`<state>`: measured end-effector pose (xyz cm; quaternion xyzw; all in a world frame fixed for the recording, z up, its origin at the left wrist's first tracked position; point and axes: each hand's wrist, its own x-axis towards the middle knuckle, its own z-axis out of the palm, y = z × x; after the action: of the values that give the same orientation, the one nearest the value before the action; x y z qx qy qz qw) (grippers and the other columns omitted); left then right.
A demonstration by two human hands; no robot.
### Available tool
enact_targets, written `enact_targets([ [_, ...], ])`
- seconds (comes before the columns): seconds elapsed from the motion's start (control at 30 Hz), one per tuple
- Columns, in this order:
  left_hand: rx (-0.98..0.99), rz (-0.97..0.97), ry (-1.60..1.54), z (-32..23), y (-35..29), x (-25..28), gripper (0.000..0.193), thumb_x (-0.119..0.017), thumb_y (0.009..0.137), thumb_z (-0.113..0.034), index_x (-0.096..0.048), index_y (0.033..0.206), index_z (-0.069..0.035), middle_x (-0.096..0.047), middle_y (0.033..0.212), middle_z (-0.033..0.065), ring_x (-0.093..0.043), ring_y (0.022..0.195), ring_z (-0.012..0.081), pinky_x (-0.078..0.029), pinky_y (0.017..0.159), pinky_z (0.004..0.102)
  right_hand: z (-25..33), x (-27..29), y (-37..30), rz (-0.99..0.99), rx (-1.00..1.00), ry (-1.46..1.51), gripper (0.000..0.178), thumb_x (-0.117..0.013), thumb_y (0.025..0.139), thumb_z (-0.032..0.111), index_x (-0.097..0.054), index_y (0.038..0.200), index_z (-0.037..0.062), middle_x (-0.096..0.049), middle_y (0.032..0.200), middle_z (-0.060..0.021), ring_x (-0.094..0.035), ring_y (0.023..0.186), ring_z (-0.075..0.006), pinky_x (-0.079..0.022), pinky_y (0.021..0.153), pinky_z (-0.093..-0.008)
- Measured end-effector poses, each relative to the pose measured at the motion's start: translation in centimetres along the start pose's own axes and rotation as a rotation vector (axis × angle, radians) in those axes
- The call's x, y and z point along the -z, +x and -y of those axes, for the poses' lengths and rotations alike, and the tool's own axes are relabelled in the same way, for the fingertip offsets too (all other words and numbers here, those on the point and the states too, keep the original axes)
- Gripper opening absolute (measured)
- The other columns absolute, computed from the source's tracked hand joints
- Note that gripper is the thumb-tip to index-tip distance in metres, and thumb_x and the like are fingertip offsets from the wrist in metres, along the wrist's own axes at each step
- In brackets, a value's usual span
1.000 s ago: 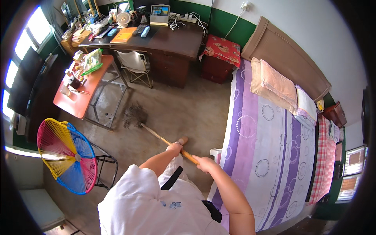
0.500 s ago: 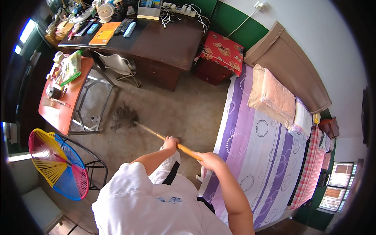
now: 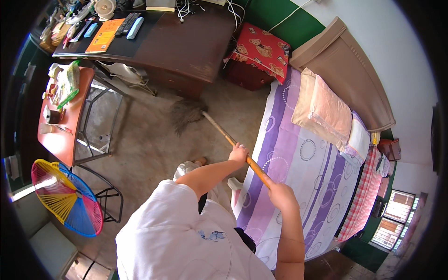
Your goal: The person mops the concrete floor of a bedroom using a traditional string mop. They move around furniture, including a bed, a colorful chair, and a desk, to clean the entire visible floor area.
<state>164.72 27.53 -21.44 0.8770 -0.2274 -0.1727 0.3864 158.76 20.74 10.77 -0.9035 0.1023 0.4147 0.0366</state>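
Observation:
Both of my hands are wrapped round the yellowish wooden handle of a mop (image 3: pixel 218 125). My left hand (image 3: pixel 239 154) grips it about midway along. Closer to me, my right hand (image 3: pixel 283 195) closes round the upper end, above the edge of the bed. The handle slants down, away and to the left. At its far end, the shaggy dark grey mop head (image 3: pixel 185 114) rests on the concrete floor (image 3: pixel 154 135), close in front of the desk (image 3: pixel 186 53). Its strands are somewhat blurred.
A bed (image 3: pixel 298 182) with striped purple bedding stands along the right. The bedside cabinet (image 3: pixel 247 77) sits at the back. To the left are a red-topped table (image 3: pixel 63 135), a white folding chair (image 3: pixel 125 73) under the desk, and a colourful corded chair (image 3: pixel 70 198).
The mop head has swept to the right and farther away, closer to the desk. Both hands have moved right with the handle, still holding it. The view has shifted slightly.

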Motion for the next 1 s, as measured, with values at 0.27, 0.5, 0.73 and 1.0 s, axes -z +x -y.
enact_targets([
  [0.27,-0.205,0.347,0.072,-6.7,6.6,-2.7,0.013,-0.067,0.067,-0.015,-0.064,0.079,-0.012,-0.059,0.091,0.0077,-0.051,0.104,0.0264,-0.046,0.084,0.0354,-7.4,-2.5,1.5,0.008,-0.123,0.036,0.08,-0.062,0.066,0.004,-0.03,0.136,0.0257,-0.059,0.079,-0.0207,-0.059,0.076,-0.0341,-0.047,0.069,-0.042],
  [0.5,-0.077,0.56,0.237,-13.5,9.3,-4.3,0.025,-0.073,0.066,-0.03,-0.068,0.086,-0.016,-0.064,0.088,0.0057,-0.062,0.085,0.0243,-0.051,0.07,0.0369,-16.8,3.7,0.7,0.21,-0.017,0.238,0.085,-0.058,0.061,-0.002,-0.029,0.137,0.0261,-0.054,0.07,-0.0121,-0.055,0.053,-0.0211,-0.046,0.049,-0.0325],
  [0.73,0.054,0.505,0.323,-12.5,8.1,-2.6,0.022,-0.069,0.07,-0.023,-0.069,0.088,-0.011,-0.066,0.09,0.0054,-0.063,0.086,0.0218,-0.051,0.069,0.0334,-18.6,7.0,3.9,0.461,0.111,0.348,0.085,-0.06,0.063,-0.004,-0.028,0.138,0.0216,-0.052,0.071,-0.0058,-0.051,0.051,-0.0129,-0.044,0.046,-0.0282],
  [1.0,0.267,0.402,0.345,-5.5,-1.5,2.5,0.028,-0.072,0.067,-0.034,-0.068,0.09,-0.018,-0.065,0.092,0.0019,-0.062,0.089,0.0206,-0.05,0.072,0.0318,-9.9,5.3,5.9,0.621,0.286,0.17,0.086,-0.059,0.063,-0.005,-0.026,0.138,0.0216,-0.052,0.075,-0.0077,-0.049,0.05,-0.0135,-0.042,0.044,-0.0289],
])
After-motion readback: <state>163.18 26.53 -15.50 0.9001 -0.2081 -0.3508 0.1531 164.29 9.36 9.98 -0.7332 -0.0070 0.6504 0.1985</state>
